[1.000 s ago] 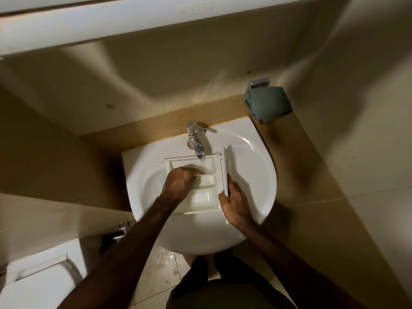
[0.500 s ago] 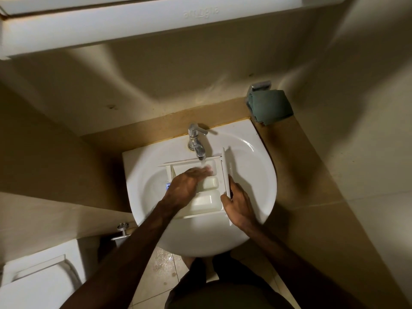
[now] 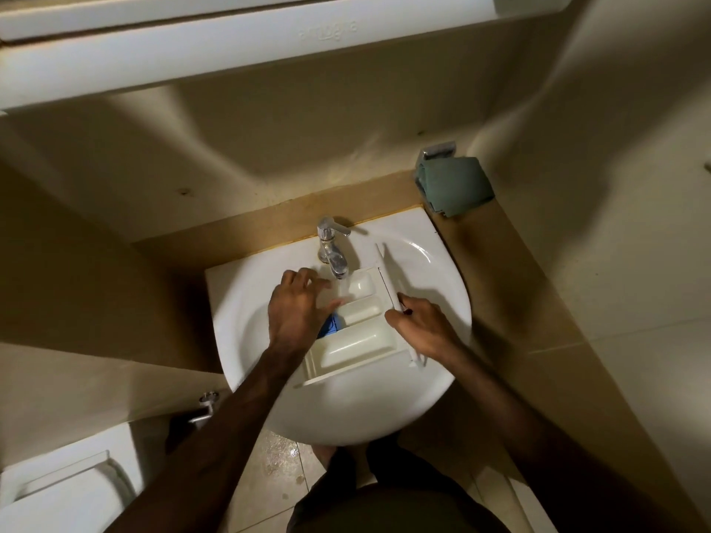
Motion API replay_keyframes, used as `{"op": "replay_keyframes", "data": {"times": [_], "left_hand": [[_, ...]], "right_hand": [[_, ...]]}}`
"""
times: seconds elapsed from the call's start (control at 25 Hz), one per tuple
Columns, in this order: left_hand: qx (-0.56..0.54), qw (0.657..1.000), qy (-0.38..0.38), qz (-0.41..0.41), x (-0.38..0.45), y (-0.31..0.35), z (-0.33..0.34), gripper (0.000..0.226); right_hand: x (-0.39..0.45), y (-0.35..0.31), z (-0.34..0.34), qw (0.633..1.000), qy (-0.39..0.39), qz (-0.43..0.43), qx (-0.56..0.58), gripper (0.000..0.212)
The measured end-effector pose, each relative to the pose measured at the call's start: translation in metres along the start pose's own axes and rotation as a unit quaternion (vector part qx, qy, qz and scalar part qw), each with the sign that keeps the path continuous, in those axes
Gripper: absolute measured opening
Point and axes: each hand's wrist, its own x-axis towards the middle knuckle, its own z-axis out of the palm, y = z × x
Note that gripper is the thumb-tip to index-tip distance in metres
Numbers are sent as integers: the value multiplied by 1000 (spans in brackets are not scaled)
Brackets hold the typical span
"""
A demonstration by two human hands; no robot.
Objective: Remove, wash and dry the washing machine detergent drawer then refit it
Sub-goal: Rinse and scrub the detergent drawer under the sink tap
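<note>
The white detergent drawer (image 3: 358, 342) lies in the white sink (image 3: 434, 286) under the chrome tap (image 3: 332, 250), tilted, its front panel to the right. A blue insert (image 3: 331, 325) shows at its left end. My right hand (image 3: 421, 327) grips the front panel at the drawer's right side. My left hand (image 3: 298, 307) rests over the drawer's left compartments, fingers spread towards the tap, with nothing held in it. Water seems to run onto the far compartment, blurred.
A folded green cloth (image 3: 454, 186) lies on the brown counter behind the sink at the right. A white toilet (image 3: 57, 490) stands at the lower left. The floor tiles (image 3: 277, 463) under the sink are wet. A white cabinet edge (image 3: 231, 40) runs overhead.
My left hand has slid from the middle compartments to the drawer's left end near the tap. The drawer has turned a little, its left end uncovering the blue insert. My right hand keeps its grip.
</note>
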Motion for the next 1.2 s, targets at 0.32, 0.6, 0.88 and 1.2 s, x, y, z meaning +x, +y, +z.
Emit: {"op": "replay_keyframes", "data": {"times": [0.32,0.6,0.88,1.2], "left_hand": [[-127,965,-214,-87,31,6,19,40],[-66,964,-203,-159,41,23,30,71],[-115,956,-253,-90,45,18,27,39],[-9,972,-176,-154,35,-3,17,63]], "right_hand": [[0,-19,-21,999,-30,20,-2,24],[-2,-18,-27,1000,-11,13,-24,23],[5,-17,-34,998,-2,-9,-64,45],[11,-1,-43,999,29,-16,-34,32]]}}
